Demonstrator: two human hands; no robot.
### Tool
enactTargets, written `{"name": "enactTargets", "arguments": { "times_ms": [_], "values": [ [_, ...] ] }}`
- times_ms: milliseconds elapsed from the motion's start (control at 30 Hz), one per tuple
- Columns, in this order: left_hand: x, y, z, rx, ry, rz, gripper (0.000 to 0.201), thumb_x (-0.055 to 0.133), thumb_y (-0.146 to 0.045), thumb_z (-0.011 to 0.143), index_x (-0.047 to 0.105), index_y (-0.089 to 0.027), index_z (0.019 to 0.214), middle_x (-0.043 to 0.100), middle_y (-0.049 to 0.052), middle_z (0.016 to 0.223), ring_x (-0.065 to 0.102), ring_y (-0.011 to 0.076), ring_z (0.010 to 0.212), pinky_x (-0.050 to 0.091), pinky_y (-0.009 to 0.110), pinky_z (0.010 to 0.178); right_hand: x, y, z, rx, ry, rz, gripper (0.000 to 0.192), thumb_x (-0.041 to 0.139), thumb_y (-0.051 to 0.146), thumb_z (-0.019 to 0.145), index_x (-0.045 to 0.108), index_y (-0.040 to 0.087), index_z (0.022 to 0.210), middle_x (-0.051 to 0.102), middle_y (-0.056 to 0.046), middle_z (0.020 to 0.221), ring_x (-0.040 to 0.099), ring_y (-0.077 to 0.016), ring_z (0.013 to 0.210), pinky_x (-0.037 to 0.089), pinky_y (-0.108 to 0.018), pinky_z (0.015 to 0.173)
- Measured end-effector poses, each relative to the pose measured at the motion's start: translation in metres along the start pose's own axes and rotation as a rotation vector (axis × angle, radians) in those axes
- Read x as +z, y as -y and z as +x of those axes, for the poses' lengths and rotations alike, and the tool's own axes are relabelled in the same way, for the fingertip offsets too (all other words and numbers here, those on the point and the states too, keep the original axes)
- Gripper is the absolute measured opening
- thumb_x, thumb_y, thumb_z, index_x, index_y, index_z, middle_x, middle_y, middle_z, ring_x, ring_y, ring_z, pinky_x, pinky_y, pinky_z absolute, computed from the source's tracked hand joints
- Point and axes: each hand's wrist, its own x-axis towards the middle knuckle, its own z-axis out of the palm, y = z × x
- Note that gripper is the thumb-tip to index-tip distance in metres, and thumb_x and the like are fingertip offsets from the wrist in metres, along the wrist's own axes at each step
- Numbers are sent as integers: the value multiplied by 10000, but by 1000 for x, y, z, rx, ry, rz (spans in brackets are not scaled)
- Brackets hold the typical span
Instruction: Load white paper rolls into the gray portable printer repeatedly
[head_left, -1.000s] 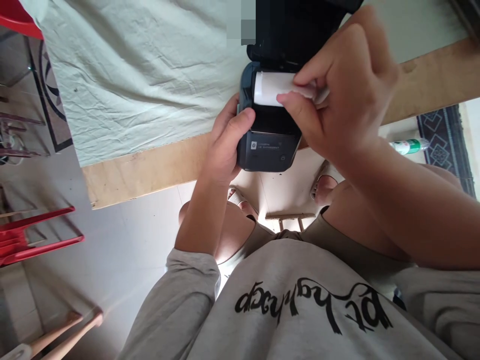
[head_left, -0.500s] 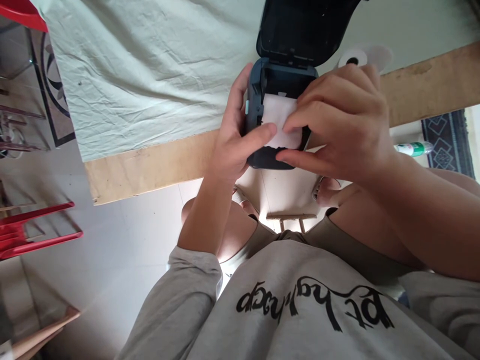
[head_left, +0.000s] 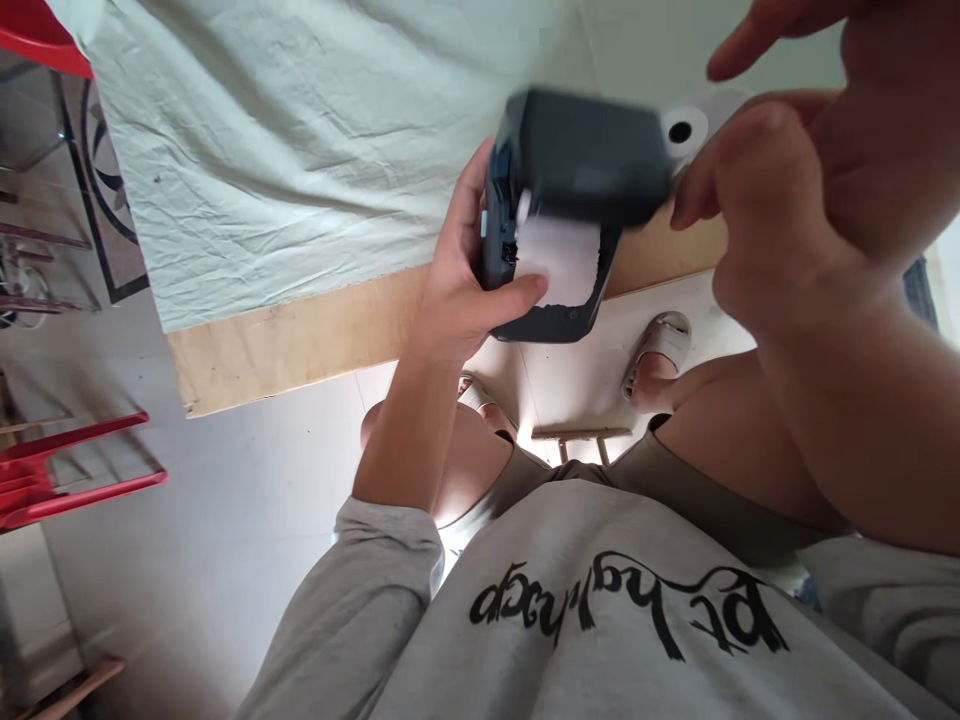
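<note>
In my left hand (head_left: pixel 465 280) is a dark blue-black portable receipt printer (head_left: pixel 551 325), held above the table's front edge. The thumb presses on white paper (head_left: pixel 559 260) that comes out over the printer's front. Its lid (head_left: pixel 592 150) is tilted partway down over the paper compartment and looks blurred, so the roll inside is hidden. My right hand (head_left: pixel 810 190) is just right of the lid, fingers apart and smeared by motion, with nothing seen in it. One fingertip is close to the lid's edge; whether it touches, I cannot tell.
A white paper roll (head_left: pixel 686 132) rests on the pale green cloth (head_left: pixel 300 150) behind the printer. The table's bare wooden edge (head_left: pixel 300 345) runs across in front. Red plastic furniture (head_left: pixel 75 460) stands on the floor at left. My legs and sandals are below.
The printer's lid has swung from wide open to partly down over the paper. My right hand has left the paper and moved up and right. My left hand keeps its hold.
</note>
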Motion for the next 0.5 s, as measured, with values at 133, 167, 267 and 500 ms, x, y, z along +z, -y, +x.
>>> {"name": "enactTargets", "arguments": {
  "times_ms": [133, 167, 267, 500],
  "values": [
    [2, -1, -2, 32, 27, 9, 664, 709, -155, 532, 502, -300, 1145, 597, 4, 1054, 447, 255, 1203, 379, 354, 1031, 4, 7, -1, -46, 3, -5, 332, 412, 300, 814, 477, 147, 1100, 452, -39, 1182, 504, -73, 991, 420, -133, 515],
    [3, -2, -2, 49, 37, 2, 631, 711, -188, 545, 506, -288, 1133, 588, 3, 1069, 445, 251, 1208, 385, 340, 1024, 6, 6, -1, -30, 54, 3, 353, 424, 296, 811, 452, 163, 1136, 421, -30, 1238, 495, -72, 1041, 417, -120, 509],
    [7, -6, -4, 52, 56, -14, 461, 658, -284, 655, 514, -248, 1092, 585, 4, 1021, 523, 231, 1123, 455, 311, 918, 13, 0, -3, -19, 166, 6, 421, 467, 351, 795, 398, 203, 1183, 384, -4, 1295, 489, -66, 1082, 425, -104, 535],
    [8, -6, -6, -10, 26, -61, 226, 564, -193, 778, 529, -187, 1001, 555, -11, 757, 608, 116, 769, 470, 213, 665, 22, -3, 0, 53, 212, -32, 429, 494, 415, 779, 402, 264, 1169, 454, 21, 1213, 522, -33, 882, 433, -132, 607]
  ]
}}
